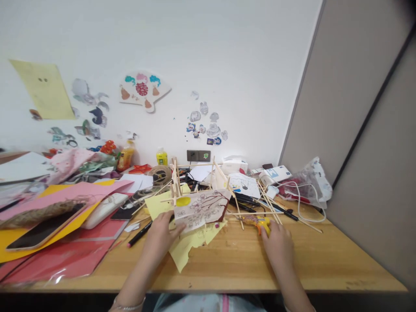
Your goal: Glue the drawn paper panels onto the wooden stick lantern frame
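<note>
My left hand (163, 233) pinches the lower left edge of a white paper drawing (203, 207), which shows branches, blossoms and writing. The drawing leans against a frame of thin wooden sticks (176, 180); I cannot tell whether it is fixed to them. Torn yellow paper (182, 253) lies beneath. In my right hand (279, 242) is a small yellow and orange hot glue gun (259, 222), its nozzle turned left toward the sticks. My right fingers wrap its handle and are partly hidden. A black marker (140, 234) with a pink end rests left of my left hand.
Coloured paper sheets (97, 253) and a phone (45, 227) cover the left side. Twine (161, 174), a yellow glue bottle (161, 157) and loose sticks crowd the back. A white cable (300, 208) loops near a clear plastic bag (316, 182) at right.
</note>
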A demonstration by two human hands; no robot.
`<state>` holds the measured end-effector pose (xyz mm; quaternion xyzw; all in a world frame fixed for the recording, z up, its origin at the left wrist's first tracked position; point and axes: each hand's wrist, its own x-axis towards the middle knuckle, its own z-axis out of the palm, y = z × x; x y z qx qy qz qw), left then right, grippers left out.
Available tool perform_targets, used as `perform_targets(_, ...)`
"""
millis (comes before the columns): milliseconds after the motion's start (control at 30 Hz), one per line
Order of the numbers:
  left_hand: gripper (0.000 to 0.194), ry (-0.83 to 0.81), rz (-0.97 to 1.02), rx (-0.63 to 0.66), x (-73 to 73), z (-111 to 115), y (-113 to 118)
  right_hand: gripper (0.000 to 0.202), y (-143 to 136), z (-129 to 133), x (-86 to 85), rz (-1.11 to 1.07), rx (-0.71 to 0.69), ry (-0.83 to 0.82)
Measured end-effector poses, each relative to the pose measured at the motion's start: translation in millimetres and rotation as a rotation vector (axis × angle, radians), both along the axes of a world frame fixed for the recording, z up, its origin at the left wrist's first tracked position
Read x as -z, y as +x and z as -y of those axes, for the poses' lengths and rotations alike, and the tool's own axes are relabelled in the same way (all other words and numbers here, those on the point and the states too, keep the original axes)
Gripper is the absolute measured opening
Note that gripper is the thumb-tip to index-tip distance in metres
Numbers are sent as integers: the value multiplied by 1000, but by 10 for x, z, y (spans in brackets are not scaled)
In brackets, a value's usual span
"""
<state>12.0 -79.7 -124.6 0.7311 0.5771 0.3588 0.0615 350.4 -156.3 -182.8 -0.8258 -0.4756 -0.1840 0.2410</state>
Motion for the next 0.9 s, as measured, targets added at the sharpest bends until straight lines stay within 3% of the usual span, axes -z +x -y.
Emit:
perform_targets(100,59,82,125,-14,-164,40,-78,36,1,-24,-68,-55,-136,247)
perform_targets(200,60,148,183,-16,-375,98,-108,42,-142,-87,-398,-243,-444,408)
perform_targets(300,49,165,202,38,-557,124,-65,47,-406,-218,-913,-349,-703,342)
perform_targets(400,38,176,159,84,-692,109,12,35,-624,-426,-1350,-321,-823,267)
perform_targets(467,34,196,127,113,-768,86,60,30,-678,-588,-1509,-331,-834,251)
perform_targets(700,24,208,219,317,-979,-75,257,27,-461,-1127,-1617,-535,-857,291)
perform_targets(900,29,144,378,481,-1029,-114,407,39,-310,-1401,-1633,-758,-920,397)
